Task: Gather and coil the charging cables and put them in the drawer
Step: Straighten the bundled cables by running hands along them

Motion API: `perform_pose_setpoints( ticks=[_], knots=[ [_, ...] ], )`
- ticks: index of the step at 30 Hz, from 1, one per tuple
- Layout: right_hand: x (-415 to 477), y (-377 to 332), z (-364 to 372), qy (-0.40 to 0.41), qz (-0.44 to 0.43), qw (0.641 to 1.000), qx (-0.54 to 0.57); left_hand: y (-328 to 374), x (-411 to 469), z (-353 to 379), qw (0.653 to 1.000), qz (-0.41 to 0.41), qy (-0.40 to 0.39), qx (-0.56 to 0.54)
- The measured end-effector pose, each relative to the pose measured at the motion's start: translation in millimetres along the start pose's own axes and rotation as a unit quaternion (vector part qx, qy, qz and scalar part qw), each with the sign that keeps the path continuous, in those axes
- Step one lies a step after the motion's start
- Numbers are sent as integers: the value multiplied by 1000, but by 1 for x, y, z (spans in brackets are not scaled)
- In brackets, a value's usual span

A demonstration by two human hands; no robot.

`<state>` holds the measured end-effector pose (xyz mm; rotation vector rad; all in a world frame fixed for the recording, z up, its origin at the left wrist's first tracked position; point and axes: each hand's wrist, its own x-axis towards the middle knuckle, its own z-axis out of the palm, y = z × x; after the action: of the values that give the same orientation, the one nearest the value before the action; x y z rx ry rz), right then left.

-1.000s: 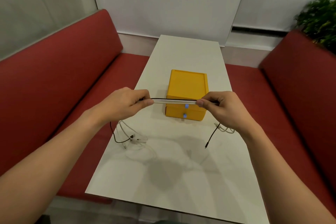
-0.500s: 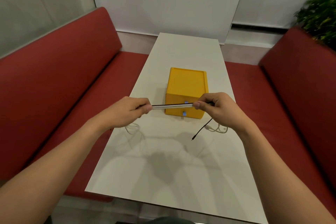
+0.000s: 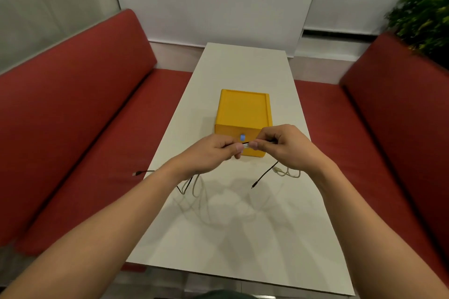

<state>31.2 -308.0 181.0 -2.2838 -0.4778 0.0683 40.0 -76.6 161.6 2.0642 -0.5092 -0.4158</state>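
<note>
White desk (image 3: pixel 243 238) between red sofas (image 3: pixel 73 104): left hand (image 3: pixel 209 155) and right hand (image 3: pixel 284 147) fingers pinch bundled black-and-white charging cables (image 3: pixel 246 145) before yellow drawer box (image 3: pixel 244 111).

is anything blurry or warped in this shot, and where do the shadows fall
Head view: the top-right plant is smeared by blur; wide-angle distortion bows the red benches; soft shadows of the left hand, right hand and cables fall on the white table; the yellow drawer box looks sharp.

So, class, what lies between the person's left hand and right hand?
In the head view, only a short stretch of bundled charging cables, pinched by the left hand and the right hand, with the yellow drawer box behind it.
</note>
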Motion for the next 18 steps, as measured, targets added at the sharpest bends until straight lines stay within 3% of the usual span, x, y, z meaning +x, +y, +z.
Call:
perform_pose_setpoints(
  ticks=[5, 12, 18],
  knots=[
    [-9, 9, -14, -95, 50, 992, 69, 11, -3, -19, 998, -13, -19, 62],
    [-5, 15, -16, -52, 69, 996, 31, 17, -10, -22, 994, -19, -1, 111],
    [-8, 23, -22, -79, 60, 988, 118, 14, -20, -38, 995, -22, 5, 97]
  ],
)
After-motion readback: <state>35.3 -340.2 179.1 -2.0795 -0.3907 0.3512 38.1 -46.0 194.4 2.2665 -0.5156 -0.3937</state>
